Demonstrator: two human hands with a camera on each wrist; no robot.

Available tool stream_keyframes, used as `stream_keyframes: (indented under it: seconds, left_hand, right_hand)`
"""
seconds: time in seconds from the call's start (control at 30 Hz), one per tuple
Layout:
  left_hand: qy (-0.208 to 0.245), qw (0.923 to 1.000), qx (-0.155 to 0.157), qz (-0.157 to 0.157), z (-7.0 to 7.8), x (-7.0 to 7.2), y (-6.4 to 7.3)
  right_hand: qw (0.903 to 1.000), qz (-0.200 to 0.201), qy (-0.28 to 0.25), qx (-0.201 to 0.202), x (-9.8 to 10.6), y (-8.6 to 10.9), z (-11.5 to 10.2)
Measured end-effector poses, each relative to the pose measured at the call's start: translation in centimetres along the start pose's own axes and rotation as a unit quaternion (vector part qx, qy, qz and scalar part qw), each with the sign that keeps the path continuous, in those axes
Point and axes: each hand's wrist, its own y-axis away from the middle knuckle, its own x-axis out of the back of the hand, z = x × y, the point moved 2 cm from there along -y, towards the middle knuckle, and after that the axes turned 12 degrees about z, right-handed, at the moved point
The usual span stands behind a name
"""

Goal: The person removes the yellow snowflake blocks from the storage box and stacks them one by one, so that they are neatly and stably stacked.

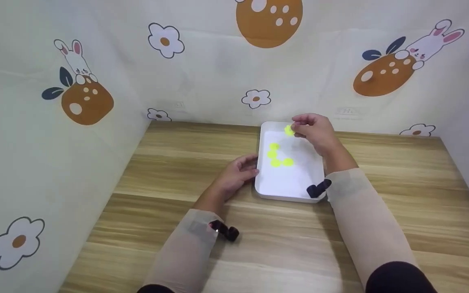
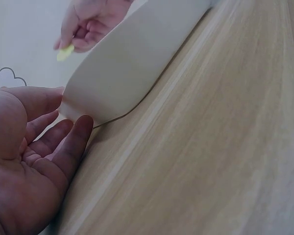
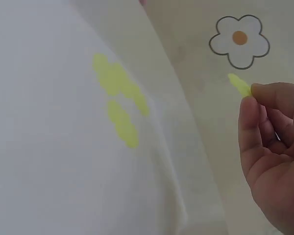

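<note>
A white rectangular tray (image 1: 291,185) lies on the wooden table, with several thin bright yellow pieces (image 1: 275,163) in it. My right hand (image 1: 316,132) is above the tray's far end and pinches another yellow scalloped, flower-like piece (image 3: 239,84) between thumb and forefinger. In the right wrist view this piece is held edge-on, apart from the others. My left hand (image 1: 236,176) is at the tray's left side. Its fingertips (image 2: 83,122) touch the outer wall in the left wrist view, with the fingers loosely bent and not wrapped round it.
Wood-grain table top (image 1: 169,171) surrounds the tray. A pale cloth (image 1: 210,69) printed with flowers, rabbits and oranges stands behind and along the sides. Small black cameras are strapped to both wrists, the right one (image 1: 318,189) over the tray's near right corner.
</note>
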Motion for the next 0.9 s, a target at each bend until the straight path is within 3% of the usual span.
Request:
stream_keyframes:
  seconds: [0.33,0.57,0.9]
  left_hand:
    - [-0.007,1.0000,0.003,0.005,0.2,-0.1,-0.1]
    - [-0.001,1.0000,0.008,0.001,0.1,-0.1,0.0]
    - [0.004,1.0000,0.008,0.002,0.0,-0.1,-0.1]
  right_hand:
    - [0.9981,0.041,-0.047,-0.003,4.7,3.4,-0.1]
    - [0.9928,0.065,-0.099,-0.017,8.5,4.3,0.8]
    - [0.9908,0.095,-0.015,-0.096,11.9,2.9,4.6]
